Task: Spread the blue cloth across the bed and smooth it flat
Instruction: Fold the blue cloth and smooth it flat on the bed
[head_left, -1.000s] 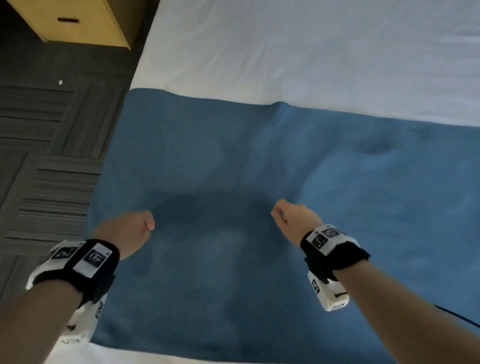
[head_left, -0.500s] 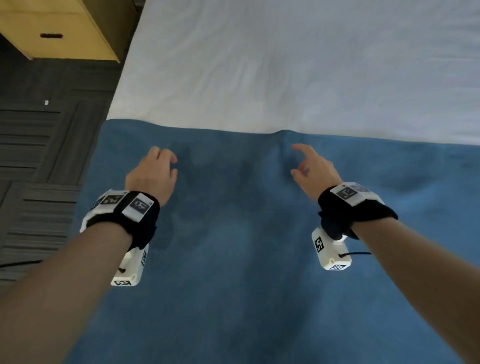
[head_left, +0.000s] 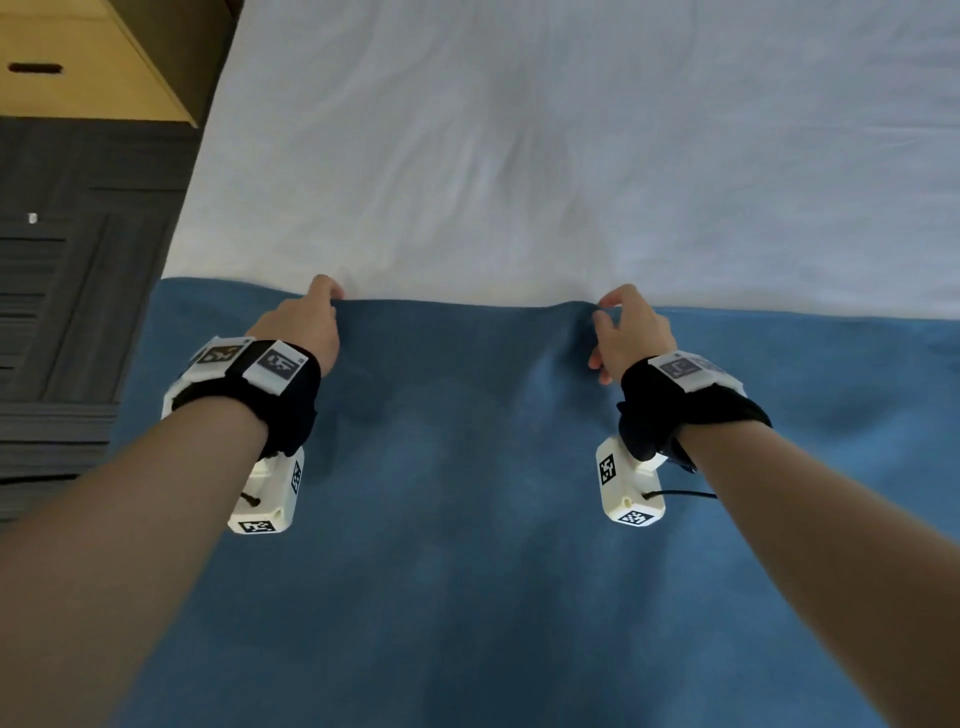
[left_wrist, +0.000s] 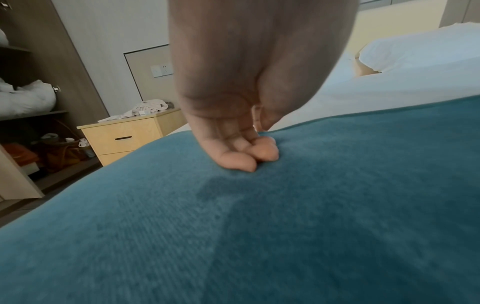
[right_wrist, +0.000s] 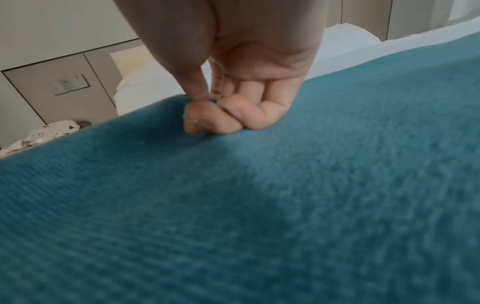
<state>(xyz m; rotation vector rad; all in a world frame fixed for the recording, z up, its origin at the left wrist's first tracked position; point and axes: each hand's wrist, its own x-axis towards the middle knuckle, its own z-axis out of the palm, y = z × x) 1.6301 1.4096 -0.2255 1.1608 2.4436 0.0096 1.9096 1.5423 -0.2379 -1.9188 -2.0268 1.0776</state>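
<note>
both hands (head_left: 301, 325) (head_left: 631, 332) on blue cloth (head_left: 467, 519)

Matt, napped blue cloth (head_left: 467, 545) lies on smooth white bed (head_left: 519, 156) linen.

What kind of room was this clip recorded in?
Most likely a hotel room or a bedroom: a bed with a white sheet and blue cloth, a wooden bedside cabinet, and open shelves holding bundled white bedding.
</note>
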